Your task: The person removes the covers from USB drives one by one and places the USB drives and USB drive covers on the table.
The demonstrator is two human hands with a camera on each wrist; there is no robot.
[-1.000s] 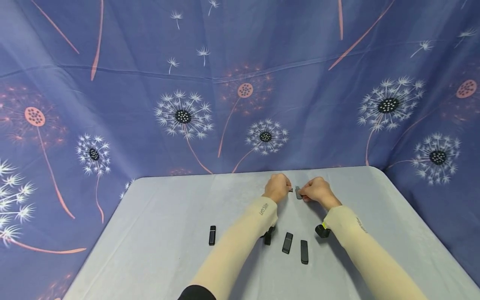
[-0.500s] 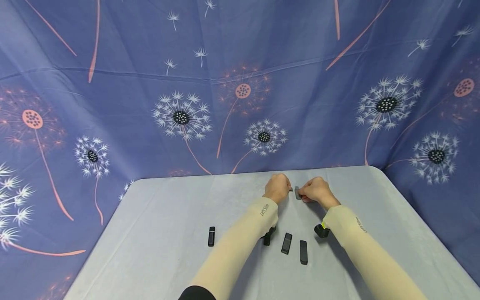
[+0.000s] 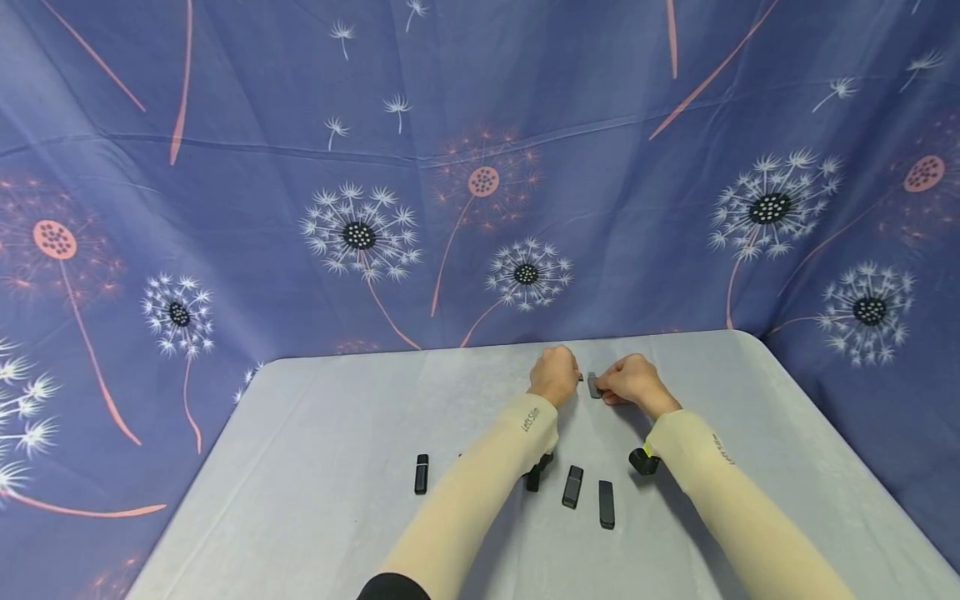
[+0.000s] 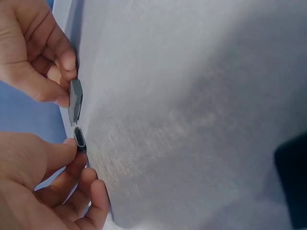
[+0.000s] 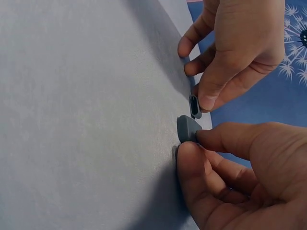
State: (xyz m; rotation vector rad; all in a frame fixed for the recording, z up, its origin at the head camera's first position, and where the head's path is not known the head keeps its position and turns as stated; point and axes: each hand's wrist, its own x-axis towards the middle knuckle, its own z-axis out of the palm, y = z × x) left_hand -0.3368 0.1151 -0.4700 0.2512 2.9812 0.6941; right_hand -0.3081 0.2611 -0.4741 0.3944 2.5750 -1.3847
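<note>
L hand [image 3: 555, 377] pinches hollow cap [image 4: 80, 139] btwn thumb & fingers; R hand [image 3: 634, 385] pinches grey stick [image 4: 75, 99], tip just beside cap's open end, at far side of table [image 3: 337, 417]; contact unclear. Vs. 1.0 s ago: poses approx. unchanged; head view shifted slightly. L sleeve [image 3: 487, 479] reads "Let's Slim"; R sleeve [image 3: 738, 496] lettering illegible.

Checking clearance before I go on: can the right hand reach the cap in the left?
Likely yes: the right hand is close to the cap, with only the grey stick it pinches between. To grasp, it would likely need freeing.
</note>
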